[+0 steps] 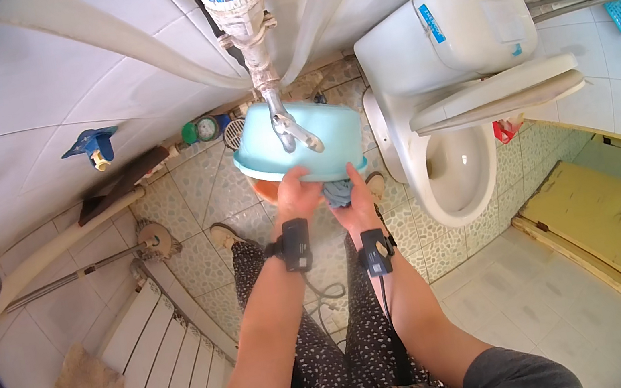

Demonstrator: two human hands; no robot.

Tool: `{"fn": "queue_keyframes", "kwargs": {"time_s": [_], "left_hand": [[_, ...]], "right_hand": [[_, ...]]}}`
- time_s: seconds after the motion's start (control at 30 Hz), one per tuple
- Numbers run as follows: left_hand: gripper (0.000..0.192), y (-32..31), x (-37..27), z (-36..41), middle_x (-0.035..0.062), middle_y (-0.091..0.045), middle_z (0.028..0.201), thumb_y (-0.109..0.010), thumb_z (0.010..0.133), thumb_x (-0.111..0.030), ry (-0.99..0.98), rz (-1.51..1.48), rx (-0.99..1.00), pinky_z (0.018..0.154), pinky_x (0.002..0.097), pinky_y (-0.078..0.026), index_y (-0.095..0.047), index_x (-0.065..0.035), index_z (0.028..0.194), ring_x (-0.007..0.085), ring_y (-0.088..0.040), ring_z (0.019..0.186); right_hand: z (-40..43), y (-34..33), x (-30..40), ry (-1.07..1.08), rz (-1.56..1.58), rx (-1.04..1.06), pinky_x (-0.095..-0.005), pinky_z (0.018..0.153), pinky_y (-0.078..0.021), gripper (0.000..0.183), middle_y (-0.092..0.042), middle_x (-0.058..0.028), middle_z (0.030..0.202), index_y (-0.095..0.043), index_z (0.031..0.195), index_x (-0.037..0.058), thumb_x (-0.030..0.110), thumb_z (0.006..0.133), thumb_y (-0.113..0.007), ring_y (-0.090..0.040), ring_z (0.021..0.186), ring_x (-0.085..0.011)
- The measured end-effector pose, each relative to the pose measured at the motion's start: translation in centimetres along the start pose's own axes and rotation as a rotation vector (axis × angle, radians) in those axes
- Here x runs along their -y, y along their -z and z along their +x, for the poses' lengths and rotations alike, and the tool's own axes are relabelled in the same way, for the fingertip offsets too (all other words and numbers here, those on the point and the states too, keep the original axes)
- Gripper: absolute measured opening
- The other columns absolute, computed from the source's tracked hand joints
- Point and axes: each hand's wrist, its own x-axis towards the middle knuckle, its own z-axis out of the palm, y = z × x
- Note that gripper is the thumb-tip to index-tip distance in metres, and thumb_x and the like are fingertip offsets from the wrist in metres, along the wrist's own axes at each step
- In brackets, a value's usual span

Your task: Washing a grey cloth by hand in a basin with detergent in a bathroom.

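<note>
A light-blue plastic basin [300,128] is tipped under the metal tap [291,127], its outer side facing up and its rim toward me. My left hand [294,196] grips the rim near its middle. At the rim's right part is my right hand [354,205], thumb on the edge, with a crumpled grey-blue cloth [338,194] in its palm. The inside of the basin is hidden from me. Below it, partly covered, shows the edge of an orange container [265,191].
To the right stands a white toilet [459,170] with its lid raised. A floor drain [234,135] and a green-lidded container [190,132] are by the wall. A long-handled mop [156,241] leans at left, near a white slatted rack [148,360]. A yellow panel [608,226] lies at right.
</note>
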Motion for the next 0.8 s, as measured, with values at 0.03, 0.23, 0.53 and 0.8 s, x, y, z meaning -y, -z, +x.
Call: {"fn": "queue_keyframes", "kwargs": {"time_s": [0.03, 0.23, 0.53, 0.8], "left_hand": [[0.027, 0.1, 0.2, -0.3, 0.0086, -0.049, 0.098, -0.042, 0.075, 0.009, 0.029, 0.026, 0.021, 0.082, 0.0367, -0.044, -0.045, -0.0005, 0.100, 0.0221, -0.050, 0.086], [0.026, 10.8, -3.1, 4.3, 0.0143, -0.056, 0.102, -0.056, 0.074, 0.003, -0.200, 0.885, 0.108, 0.082, 0.0394, -0.049, -0.049, 0.0016, 0.099, 0.0278, -0.046, 0.113], [0.056, 7.5, -4.8, 0.8, 0.0189, -0.024, 0.141, -0.058, 0.081, -0.011, -1.017, 1.736, -0.303, 0.098, 0.0469, -0.035, -0.037, -0.0102, 0.133, 0.0370, -0.033, 0.125], [0.047, 1.6, -6.2, -3.1, 0.0048, -0.037, 0.137, -0.052, 0.084, -0.019, -1.136, 2.480, 0.358, 0.107, 0.0504, -0.014, -0.042, -0.0123, 0.130, 0.0257, -0.023, 0.133]], "right_hand": [[0.0, -1.1, 0.1, 0.037, -0.026, -0.153, -0.0305, 0.063, -0.0442, 0.014, -0.056, -0.0032, 0.084, -0.052, 0.097, 0.0047, 0.015, 0.088, -0.052, -0.056, 0.074, -0.0169], [1.9, -0.7, -1.2, 0.021, -0.215, -0.153, -0.0377, 0.071, -0.0478, 0.036, -0.056, -0.0073, 0.097, -0.045, 0.111, 0.0035, 0.001, 0.077, -0.057, -0.057, 0.086, -0.0223], [-0.2, -3.8, -2.9, 0.177, -0.462, -0.064, -0.0333, 0.072, -0.0459, 0.045, -0.057, -0.0083, 0.098, -0.046, 0.114, -0.0024, -0.005, 0.070, -0.055, -0.056, 0.087, -0.0199], [0.1, -3.4, -1.9, 0.011, -0.709, 0.159, -0.0296, 0.070, -0.0466, 0.041, -0.057, -0.0063, 0.096, -0.049, 0.111, -0.0014, -0.005, 0.070, -0.053, -0.056, 0.084, -0.0161]]}}
